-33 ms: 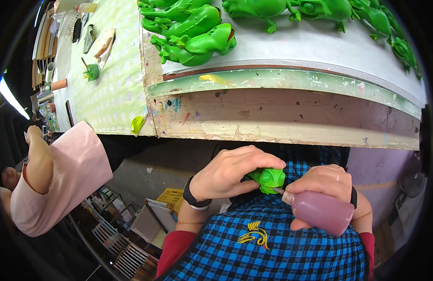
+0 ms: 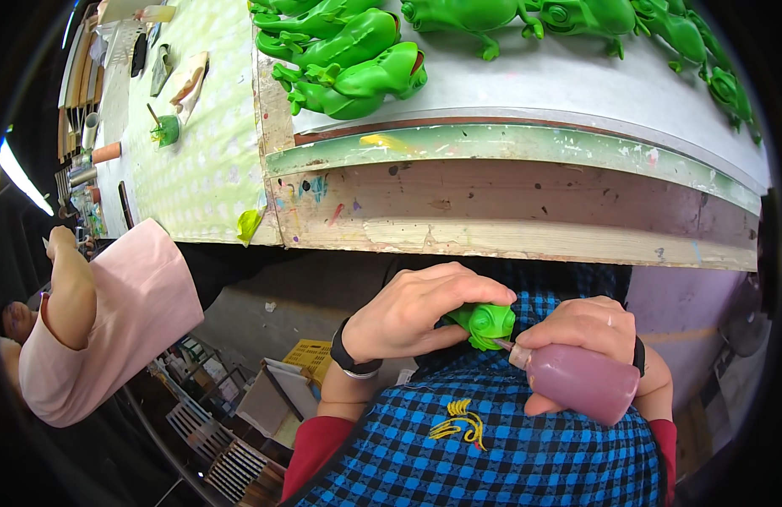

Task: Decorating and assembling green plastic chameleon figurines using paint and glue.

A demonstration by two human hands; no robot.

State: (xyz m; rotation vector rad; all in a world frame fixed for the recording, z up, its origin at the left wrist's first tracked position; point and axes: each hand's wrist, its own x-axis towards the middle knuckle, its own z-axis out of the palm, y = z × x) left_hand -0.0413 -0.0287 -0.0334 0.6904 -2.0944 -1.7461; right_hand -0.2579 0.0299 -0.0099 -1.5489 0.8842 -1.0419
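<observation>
My left hand (image 2: 412,314) is closed around a small green chameleon figure (image 2: 485,324), thumb and fingers on its sides. The round eye of the figure faces up; much of its body is hidden in the hand. In my right hand (image 2: 587,336) lies a squeeze bottle (image 2: 583,382) with mauve contents, tilted so its thin nozzle points left. The nozzle tip touches or nearly touches the lower right edge of the figure's head. Both hands are over my blue and black checked apron (image 2: 526,456), below the table edge.
Several finished-looking green chameleon figures (image 2: 365,80) lie on white paper (image 2: 526,89) on the table. A green-edged board (image 2: 492,145) runs along its front. To the left are a green-patterned cloth (image 2: 209,169), a small green pot (image 2: 165,131) and a person in a pink sleeve (image 2: 112,325).
</observation>
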